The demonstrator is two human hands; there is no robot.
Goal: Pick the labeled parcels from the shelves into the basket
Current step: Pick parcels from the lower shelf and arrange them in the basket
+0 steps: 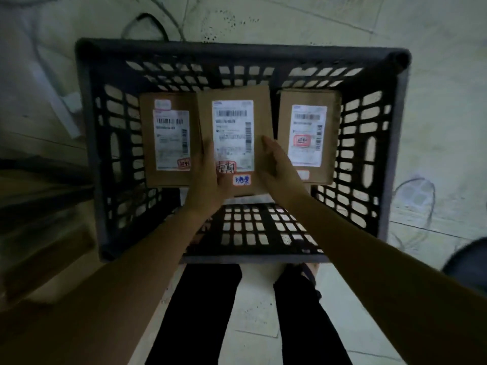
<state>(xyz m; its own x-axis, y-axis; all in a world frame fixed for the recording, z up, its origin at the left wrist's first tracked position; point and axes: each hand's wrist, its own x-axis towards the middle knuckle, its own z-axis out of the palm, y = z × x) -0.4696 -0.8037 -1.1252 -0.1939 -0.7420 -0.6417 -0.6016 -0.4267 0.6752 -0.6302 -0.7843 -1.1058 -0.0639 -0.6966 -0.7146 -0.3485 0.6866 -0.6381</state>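
Held middle parcel (234,122) within the basket (237,51).
Gripped its lower left edge with left hand (208,177), braced the right edge with straight-fingered right hand (276,167), between left parcel (168,138) and right parcel (308,135) lying inside.

The dark slatted basket (237,50) contains three brown cardboard parcels, white barcode labels facing up. The left parcel (168,139) lies flat at 9 o'clock. The right parcel (308,135) lies flat at 3 o'clock. The middle parcel (234,133) is at centre, between the left hand (210,177) and the right hand (276,164).
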